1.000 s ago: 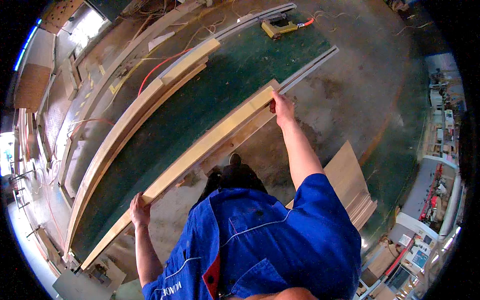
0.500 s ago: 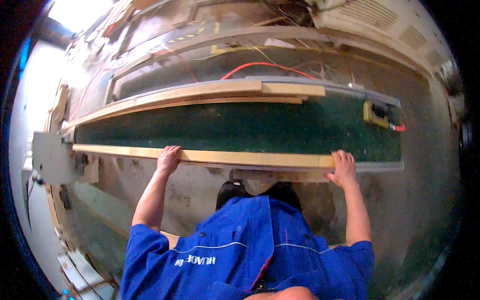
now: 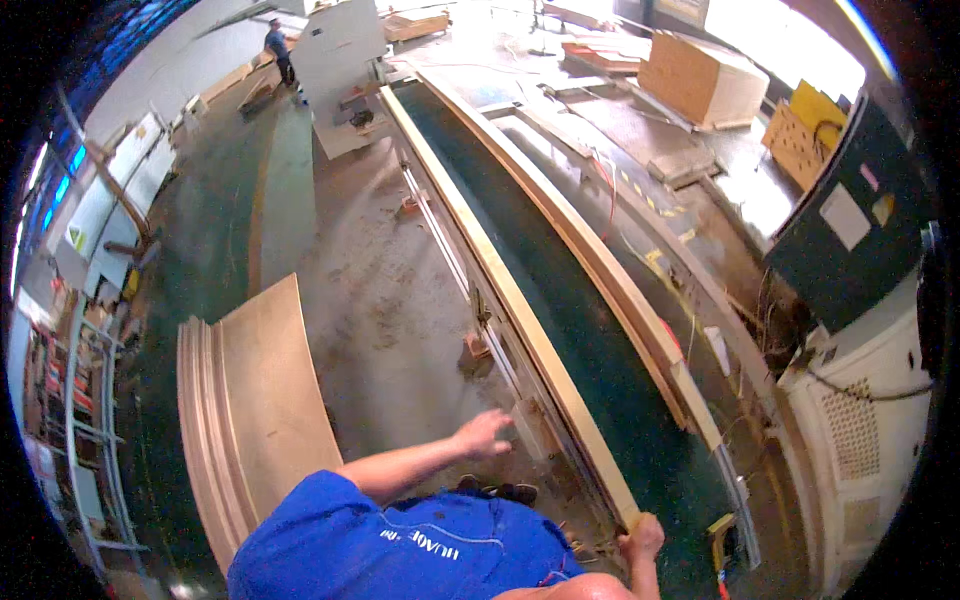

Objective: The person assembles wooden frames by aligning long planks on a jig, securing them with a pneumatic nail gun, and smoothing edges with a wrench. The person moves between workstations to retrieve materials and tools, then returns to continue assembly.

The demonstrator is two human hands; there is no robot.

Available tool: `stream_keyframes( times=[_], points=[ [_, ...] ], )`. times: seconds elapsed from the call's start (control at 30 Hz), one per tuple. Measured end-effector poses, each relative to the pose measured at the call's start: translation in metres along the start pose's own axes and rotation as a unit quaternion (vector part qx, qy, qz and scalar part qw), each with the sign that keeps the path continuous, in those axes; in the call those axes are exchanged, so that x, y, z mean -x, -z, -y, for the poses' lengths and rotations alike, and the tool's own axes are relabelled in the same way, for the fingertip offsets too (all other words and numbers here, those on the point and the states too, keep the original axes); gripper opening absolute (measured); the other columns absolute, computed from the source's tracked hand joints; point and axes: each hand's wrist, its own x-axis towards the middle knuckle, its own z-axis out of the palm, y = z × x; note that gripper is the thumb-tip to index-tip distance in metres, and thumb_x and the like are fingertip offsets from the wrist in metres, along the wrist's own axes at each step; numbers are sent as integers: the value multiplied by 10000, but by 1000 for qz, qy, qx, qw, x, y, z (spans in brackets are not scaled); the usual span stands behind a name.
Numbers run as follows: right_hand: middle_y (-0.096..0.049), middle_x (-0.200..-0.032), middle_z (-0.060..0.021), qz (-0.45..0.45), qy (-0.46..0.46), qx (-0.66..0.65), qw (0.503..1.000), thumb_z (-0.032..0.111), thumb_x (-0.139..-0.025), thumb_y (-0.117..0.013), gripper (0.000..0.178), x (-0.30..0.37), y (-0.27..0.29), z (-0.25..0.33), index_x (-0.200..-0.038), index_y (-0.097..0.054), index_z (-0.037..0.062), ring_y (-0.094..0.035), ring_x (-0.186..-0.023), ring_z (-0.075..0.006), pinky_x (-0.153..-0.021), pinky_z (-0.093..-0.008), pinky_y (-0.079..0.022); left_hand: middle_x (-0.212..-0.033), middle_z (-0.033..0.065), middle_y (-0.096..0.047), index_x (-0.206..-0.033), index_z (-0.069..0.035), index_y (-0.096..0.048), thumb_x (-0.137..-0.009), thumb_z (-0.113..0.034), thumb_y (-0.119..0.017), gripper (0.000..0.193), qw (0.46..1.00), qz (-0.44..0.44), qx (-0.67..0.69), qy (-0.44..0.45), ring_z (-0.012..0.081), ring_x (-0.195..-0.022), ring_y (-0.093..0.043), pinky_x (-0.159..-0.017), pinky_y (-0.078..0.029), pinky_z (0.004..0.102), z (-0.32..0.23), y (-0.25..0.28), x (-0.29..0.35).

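Metal rack (image 3: 72,400) with bluish-grey rails stands at the far left, well apart from the left fingers. Nearer to those fingers, on their left, lies a stack of plywood sheets (image 3: 265,370), its layered edges turned away from them. Far ahead and to the left of the fingers, a co-worker (image 3: 279,50) in dark clothing stands near a pale grey panel (image 3: 345,60).

The left hand (image 3: 487,433) hangs with nothing in its grasp, its fingers slightly bent and loosely apart, pointing right. Just beyond their tips runs the near edge of a long green-topped surface (image 3: 620,385), with slim metal rails (image 3: 437,225) low along its side, ahead of the fingers.

Along that edge lies a long pale wooden strip (image 3: 522,312), which passes to the right of the left fingers and stretches from the right fingers away to the far end. The right hand (image 3: 643,540) is at its near end, its fingers curled around the wood and pinching it there; how the fingertips sit underneath is hidden.

Across the surface, ahead and to the right of the right fingers, a set of stacked wooden boards (image 3: 610,262) follows the far edge. A yellow nail gun (image 3: 720,526) rests on the surface to the right of the right fingers. Far ahead of them stands a block of stacked brown boards (image 3: 685,80). Farther to their right come a dark cabinet (image 3: 800,265) bearing papers and a cream machine housing (image 3: 865,430) with perforated vents.
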Motion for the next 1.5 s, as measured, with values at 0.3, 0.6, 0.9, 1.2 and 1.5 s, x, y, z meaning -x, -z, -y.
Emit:
stream_keyframes(
  times=[0.3, 0.6, 0.9, 1.2, 1.5],
  points=[
    [-663, -1060, -192, 121, -11, -57, 991, 338, -661, -846, 633, 38, 71, 95, -1129, -485, 111, -657, -996, -421, -829, -508, -531, -1309, 175, -643, -1407, 33, -522, -811, -632, -757, 923, 840, 192, 495, 110, 278, -1204, -618, -1000, -511, 385, -157, -109, 72],
    [-625, -1232, -276, 266, 296, -222, 891, 413, -796, -816, 840, 66, 45, 170, -1367, -410, -51, -633, -1161, -375, -947, -444, -522, -988, 156, -714, -1140, 50, -651, -861, -451, -792, 591, 636, -279, 666, 270, 228, -849, -692, -737, -571, 369, -195, -147, 144],
    [-675, -983, -84, 571, 52, -520, 634, 379, -1009, -596, 316, 79, -3, 288, -1168, -588, 106, -668, -883, -260, -748, -416, -549, -940, 112, -668, -1248, -39, -533, -938, -360, -727, 486, 640, -251, 661, 300, 211, -746, -691, -664, -596, 384, -233, -176, 432],
    [-647, -1005, -148, 537, 50, -635, 553, 618, -955, -563, 565, 112, -43, 411, -1172, -577, 97, -643, -891, -349, -816, -516, -547, -1187, 214, -664, -1293, -4, -571, -856, -602, -691, 750, 735, -253, 465, 423, 349, -1149, -618, -970, -484, 438, -387, -357, 650],
    [-565, -1148, -148, 512, 44, -605, 608, 658, -994, -440, 633, 362, -89, 341, -1369, -423, 148, -614, -843, -354, -769, -552, -532, -1005, 134, -721, -1033, -115, -651, -718, -445, -765, 471, 644, -228, 224, 696, 341, -985, -692, -814, -564, 459, -480, -533, 793]
  ],
)
